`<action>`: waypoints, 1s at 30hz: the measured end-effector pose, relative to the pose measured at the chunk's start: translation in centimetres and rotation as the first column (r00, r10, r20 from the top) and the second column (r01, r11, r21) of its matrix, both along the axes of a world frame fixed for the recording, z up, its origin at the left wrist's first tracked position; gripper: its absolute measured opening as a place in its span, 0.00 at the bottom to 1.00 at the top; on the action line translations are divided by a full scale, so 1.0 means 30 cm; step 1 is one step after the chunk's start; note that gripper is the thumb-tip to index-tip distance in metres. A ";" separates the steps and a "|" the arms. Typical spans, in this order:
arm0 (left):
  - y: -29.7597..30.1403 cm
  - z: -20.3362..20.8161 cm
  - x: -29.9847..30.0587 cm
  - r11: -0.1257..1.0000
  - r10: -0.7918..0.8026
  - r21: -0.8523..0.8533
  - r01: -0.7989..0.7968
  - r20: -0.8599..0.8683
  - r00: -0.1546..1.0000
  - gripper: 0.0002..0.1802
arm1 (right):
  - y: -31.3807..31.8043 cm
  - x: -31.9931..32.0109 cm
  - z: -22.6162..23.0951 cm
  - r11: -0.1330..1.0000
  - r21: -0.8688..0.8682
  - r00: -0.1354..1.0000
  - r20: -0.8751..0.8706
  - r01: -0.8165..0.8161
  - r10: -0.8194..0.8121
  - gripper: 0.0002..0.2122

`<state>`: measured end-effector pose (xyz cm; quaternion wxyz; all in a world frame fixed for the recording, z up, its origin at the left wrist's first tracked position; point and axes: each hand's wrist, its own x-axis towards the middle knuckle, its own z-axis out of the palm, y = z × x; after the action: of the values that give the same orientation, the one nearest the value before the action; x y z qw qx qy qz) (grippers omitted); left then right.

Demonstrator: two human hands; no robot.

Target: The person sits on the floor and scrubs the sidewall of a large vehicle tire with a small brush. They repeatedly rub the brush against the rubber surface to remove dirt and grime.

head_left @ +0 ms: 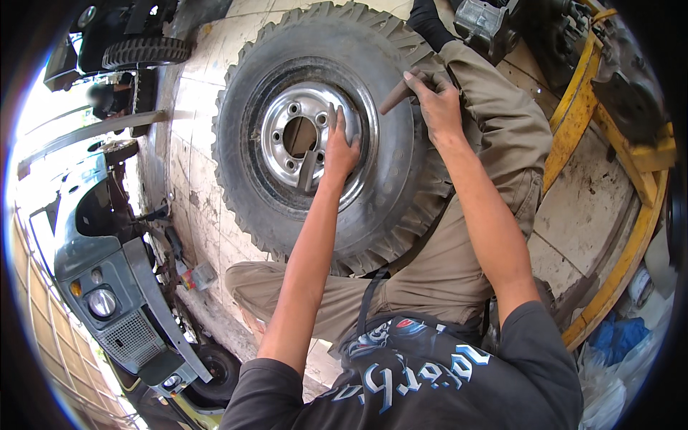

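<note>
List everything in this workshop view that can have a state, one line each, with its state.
Tyre: on its side, fitted round the rim.
Wheel rim: seated in the tyre, shiny in the middle.
Centre hole: open.
Bolt holes: without bolts.
Left hand: open, over the rim.
Right hand: closed on a strip, above the tyre.
Brown strip: held, unfastened.
Blue plastic: crumpled.

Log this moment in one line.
left hand: on silver rim | right hand: holding brown strip | tire: around rim | grey strip: beside left hand
</note>
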<state>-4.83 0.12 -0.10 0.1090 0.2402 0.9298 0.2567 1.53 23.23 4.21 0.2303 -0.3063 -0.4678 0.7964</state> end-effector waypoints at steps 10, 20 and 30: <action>-0.123 0.024 0.121 0.977 0.200 0.061 -0.203 0.052 0.979 0.36 | -0.018 0.007 0.009 0.999 0.035 0.999 0.043 -0.017 0.015 0.10; -0.162 -0.049 0.186 0.957 0.192 -0.133 -0.256 -0.368 0.910 0.27 | -0.039 0.007 -0.023 0.980 -0.016 0.975 0.095 -0.198 0.199 0.10; 0.131 0.023 -0.071 0.836 0.394 -0.289 -0.467 -0.277 0.877 0.36 | -0.046 0.015 -0.047 0.953 0.175 0.961 0.169 -0.248 0.219 0.15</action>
<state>-6.97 4.04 0.60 -0.0080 0.0261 0.9964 0.0806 1.97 21.84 2.79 0.1279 -0.2824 -0.5923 0.7437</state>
